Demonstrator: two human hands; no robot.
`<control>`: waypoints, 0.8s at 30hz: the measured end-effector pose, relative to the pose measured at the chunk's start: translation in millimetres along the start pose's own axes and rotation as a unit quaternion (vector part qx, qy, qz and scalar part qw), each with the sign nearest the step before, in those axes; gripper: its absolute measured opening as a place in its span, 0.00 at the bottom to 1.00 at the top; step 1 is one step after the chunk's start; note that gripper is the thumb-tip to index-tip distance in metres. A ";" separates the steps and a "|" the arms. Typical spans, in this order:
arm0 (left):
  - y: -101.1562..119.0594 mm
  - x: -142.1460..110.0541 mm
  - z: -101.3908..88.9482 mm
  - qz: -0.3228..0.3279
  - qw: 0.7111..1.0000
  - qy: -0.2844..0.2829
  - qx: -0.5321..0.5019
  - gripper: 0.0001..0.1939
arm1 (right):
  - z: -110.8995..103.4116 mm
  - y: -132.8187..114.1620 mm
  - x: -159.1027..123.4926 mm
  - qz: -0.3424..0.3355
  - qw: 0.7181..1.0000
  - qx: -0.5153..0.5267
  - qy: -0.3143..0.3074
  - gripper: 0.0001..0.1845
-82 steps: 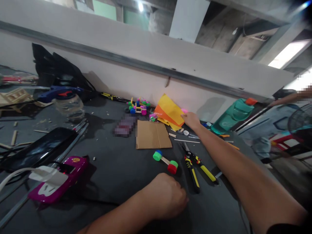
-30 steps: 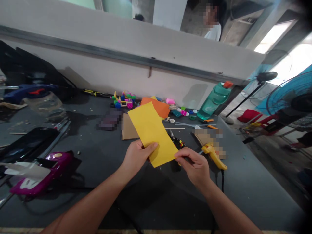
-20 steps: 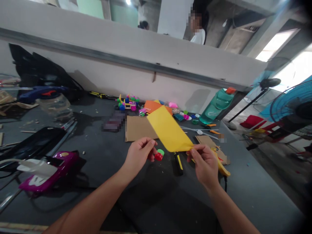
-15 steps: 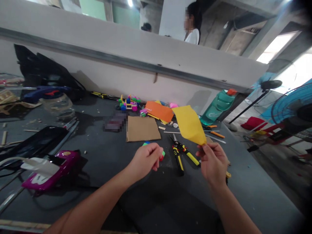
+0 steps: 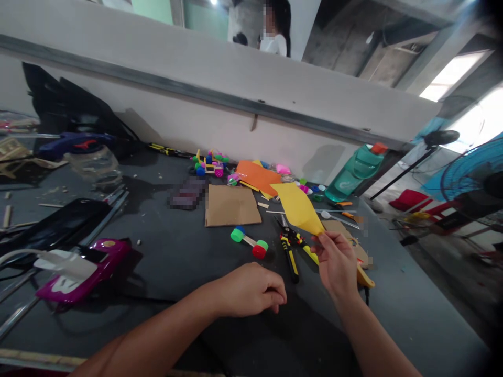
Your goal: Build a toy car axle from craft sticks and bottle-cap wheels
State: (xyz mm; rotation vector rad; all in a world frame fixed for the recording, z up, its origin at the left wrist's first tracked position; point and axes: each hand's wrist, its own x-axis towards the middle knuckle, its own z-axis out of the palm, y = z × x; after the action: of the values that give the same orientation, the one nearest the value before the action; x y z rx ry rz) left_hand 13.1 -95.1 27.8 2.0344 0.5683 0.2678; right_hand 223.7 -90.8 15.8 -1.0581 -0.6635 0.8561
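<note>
A sheet of yellow paper (image 5: 301, 208) is pinched by one corner in my right hand (image 5: 338, 262) and slants up and away to the left, above the pliers. My left hand (image 5: 251, 290) is held low over the near part of the table, its fingers curled in and nothing showing between them. Beyond it lies a small piece with green, blue and red round caps joined by a wooden stick (image 5: 249, 241). Between the hands, partly under the paper, are yellow-and-black-handled pliers (image 5: 288, 256). A cardboard piece (image 5: 232, 206) lies flat behind the capped stick.
At the back are orange paper (image 5: 259, 178) and a colourful toy-like assembly (image 5: 208, 165). A green bottle (image 5: 353, 175) stands at the back right. A purple power strip (image 5: 84, 272) and a clear plastic container (image 5: 94, 167) are on the left. A fan (image 5: 473, 178) stands beyond the right edge.
My left hand has drawn back towards me and to the right, uncovering the capped stick. My right hand has lowered the yellow paper slightly and shifted it left.
</note>
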 end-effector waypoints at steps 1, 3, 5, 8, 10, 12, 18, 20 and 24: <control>-0.2 -0.2 -0.1 0.001 1.000 -0.008 0.002 0.06 | -0.2 0.6 0.1 0.000 1.000 -0.002 0.000 0.13; 0.2 -0.5 0.1 0.000 1.000 -0.019 0.018 0.05 | -0.4 1.8 0.2 -0.001 1.000 -0.014 -0.003 0.13; 1.3 -0.4 0.1 -0.005 0.999 -0.014 0.050 0.11 | -0.4 3.0 0.1 -0.006 0.999 -0.032 -0.009 0.12; 2.3 0.0 -0.6 -0.004 0.994 0.005 0.105 0.15 | -0.6 5.3 0.3 -0.018 0.998 -0.058 -0.009 0.12; 1.6 0.2 -0.7 0.004 0.990 0.011 0.141 0.15 | -2.1 7.2 1.9 -0.031 0.997 -0.075 -0.006 0.13; -0.4 0.4 0.3 0.005 0.984 0.010 0.180 0.14 | -4.8 8.0 5.9 -0.048 0.993 -0.104 -0.007 0.13; -6.7 0.7 7.9 -0.001 0.960 0.000 0.279 0.12 | -3.3 -4.6 39.8 -0.108 0.978 -0.178 -0.012 0.13; -7.7 0.2 8.9 0.004 0.955 0.004 0.296 0.11 | 4.4 -9.5 59.4 -0.122 0.968 -0.217 -0.028 0.12; -9.3 -1.5 7.8 0.014 0.949 0.013 0.316 0.10 | 22.3 -5.0 105.8 -0.151 0.937 -0.312 -0.046 0.11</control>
State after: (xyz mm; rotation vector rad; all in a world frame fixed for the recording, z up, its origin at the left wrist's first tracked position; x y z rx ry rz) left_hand 12.4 -97.9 16.0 2.6614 0.7044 0.1345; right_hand 261.7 8.6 35.4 -1.4347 -1.1925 0.4263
